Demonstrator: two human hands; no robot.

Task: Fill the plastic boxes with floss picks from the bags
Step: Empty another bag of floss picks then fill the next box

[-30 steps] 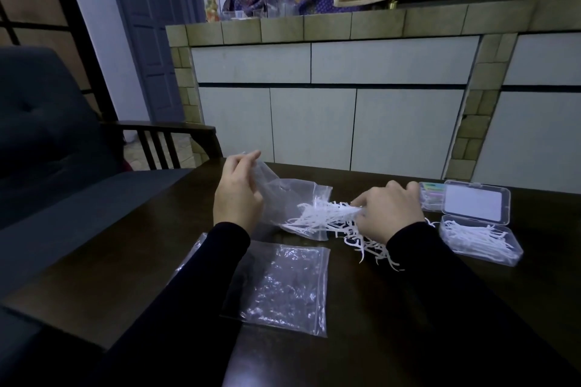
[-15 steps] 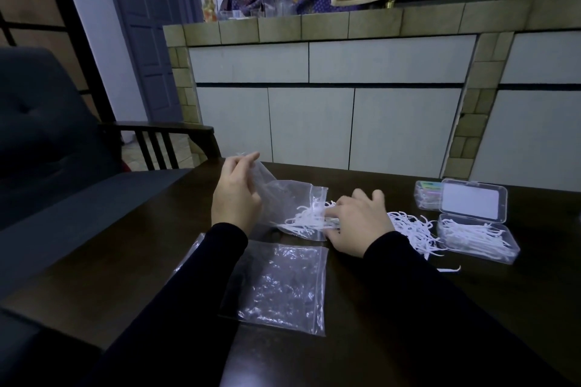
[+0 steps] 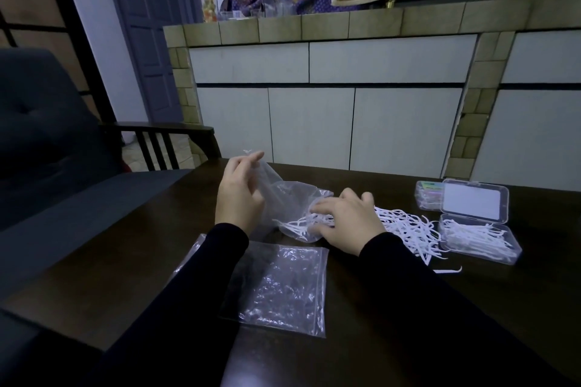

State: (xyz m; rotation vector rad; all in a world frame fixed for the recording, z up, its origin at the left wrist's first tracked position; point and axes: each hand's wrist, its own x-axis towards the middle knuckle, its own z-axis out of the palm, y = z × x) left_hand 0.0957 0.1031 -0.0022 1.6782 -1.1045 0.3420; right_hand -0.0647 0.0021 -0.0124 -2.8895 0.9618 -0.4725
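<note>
A thin clear plastic bag (image 3: 284, 201) is pinched at its raised closed end by the fingers (image 3: 251, 158) of the left hand (image 3: 240, 195), so that its mouth droops toward the dark wooden surface (image 3: 471, 308). The right hand (image 3: 344, 223) is laid at that mouth with its fingers spread and loosely curled over a few white plastic floss picks (image 3: 298, 225); whether any pick is actually gripped cannot be told.

More loose white floss picks (image 3: 405, 226) are heaped on the surface just beside the right hand, between it and an open clear plastic box (image 3: 481, 237), which is already partly filled and whose hinged lid (image 3: 474, 201) is tipped back. A second small clear box (image 3: 428, 195) is seen behind it. A flat, seemingly empty clear zip bag (image 3: 276, 286) lies nearer the body.

The picks are judged very light, thin, springy and apt to tangle by their hooked heads, so a bunched handful is better taken across the straight handles than one at a time. The bag film is soft, slippery and shapeless; it is best held by a bottom corner and shaken. The box is light and likely to slide if pushed.
</note>
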